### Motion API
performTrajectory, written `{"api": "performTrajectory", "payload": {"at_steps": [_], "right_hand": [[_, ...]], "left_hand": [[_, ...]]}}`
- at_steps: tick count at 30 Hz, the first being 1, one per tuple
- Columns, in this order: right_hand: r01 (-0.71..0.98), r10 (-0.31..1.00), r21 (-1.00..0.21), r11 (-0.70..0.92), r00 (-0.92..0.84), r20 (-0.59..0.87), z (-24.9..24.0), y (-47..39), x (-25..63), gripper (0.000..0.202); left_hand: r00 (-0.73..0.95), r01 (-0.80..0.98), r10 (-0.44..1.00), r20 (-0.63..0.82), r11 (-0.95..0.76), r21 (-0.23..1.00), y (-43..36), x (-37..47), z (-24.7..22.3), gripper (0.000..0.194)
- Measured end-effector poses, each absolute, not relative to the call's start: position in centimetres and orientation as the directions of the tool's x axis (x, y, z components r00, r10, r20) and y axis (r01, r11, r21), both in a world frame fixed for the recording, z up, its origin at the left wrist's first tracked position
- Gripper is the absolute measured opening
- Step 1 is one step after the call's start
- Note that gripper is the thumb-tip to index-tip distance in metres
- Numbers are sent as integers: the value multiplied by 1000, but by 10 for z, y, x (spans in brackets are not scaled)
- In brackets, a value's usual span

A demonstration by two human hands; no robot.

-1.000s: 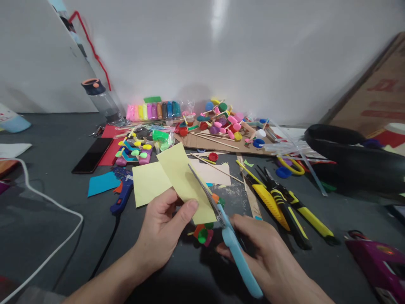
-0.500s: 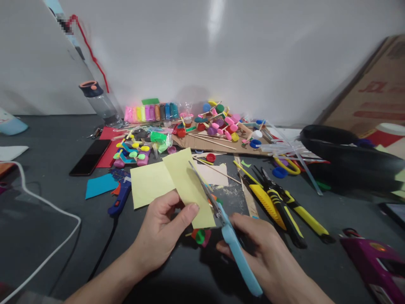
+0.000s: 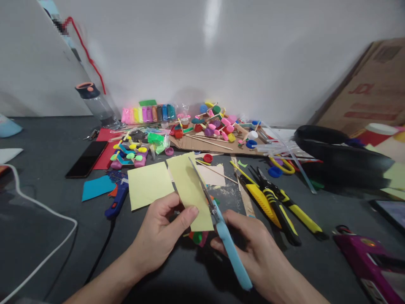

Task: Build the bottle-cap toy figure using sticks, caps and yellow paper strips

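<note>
My left hand (image 3: 166,228) is closed, pinching a strip of pale yellow paper (image 3: 186,185) between thumb and fingers. In my right hand (image 3: 249,236) is a pair of light blue-handled scissors (image 3: 230,249); the blades lie along the strip's right edge and point away from me. Whether they are cutting into the paper I cannot tell. A second pale yellow sheet (image 3: 148,184) lies flat on the table, left of the strip. Below the strip, a small green and red clay piece (image 3: 197,238) is partly hidden.
A blue glue gun (image 3: 117,200) with its cord and a black phone (image 3: 87,159) lie left. Yellow-black pliers (image 3: 281,215) and a yellow utility knife (image 3: 262,202) rest at right, beyond them a purple device (image 3: 367,261). Cardboard (image 3: 202,143) with colourful clay pieces and a water bottle (image 3: 99,105) stand behind.
The scissors and my right hand have shifted slightly left against the strip, and the strip looks more upright. The whole view has drifted a little. Both hands keep their hold.
</note>
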State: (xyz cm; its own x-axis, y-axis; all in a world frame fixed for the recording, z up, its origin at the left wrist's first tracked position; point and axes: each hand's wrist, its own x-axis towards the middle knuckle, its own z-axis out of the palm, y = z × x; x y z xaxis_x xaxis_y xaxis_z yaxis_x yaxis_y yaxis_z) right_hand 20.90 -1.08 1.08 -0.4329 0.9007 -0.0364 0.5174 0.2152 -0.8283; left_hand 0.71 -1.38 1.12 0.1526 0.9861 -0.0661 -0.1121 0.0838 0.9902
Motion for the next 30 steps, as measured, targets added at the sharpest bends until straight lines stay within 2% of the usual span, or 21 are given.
{"api": "performTrajectory", "payload": {"at_steps": [14, 19, 21, 24, 26, 28, 30], "right_hand": [[434, 907, -887, 160, -419, -41, 5, -10, 205, 36], [425, 929, -889, 173, -369, 4, 7, -6, 209, 38], [471, 949, -862, 186, -315, 33, 8, 0, 214, 39], [675, 980, -715, 180, -188, 69, 8, 12, 225, 38], [867, 991, -481, 132, -119, 58, 7, 19, 231, 38], [972, 995, -214, 94, -85, 47, 6, 24, 234, 33], [994, 997, -85, 68, -66, 35, 3, 26, 233, 24]], "left_hand": [[172, -106, 982, -81, 100, 989, -14, 9, 12, 19], [187, -91, 978, -93, 111, 990, -14, 8, 12, 19], [167, -76, 982, -93, 107, 991, -14, 8, 12, 20], [129, -88, 989, -70, 82, 993, -13, 8, 13, 23], [140, -112, 987, -74, 90, 990, -12, 7, 14, 21], [154, -113, 983, -101, 119, 986, -10, 6, 14, 15], [136, -70, 984, -118, 128, 989, -9, 4, 15, 9]]}}
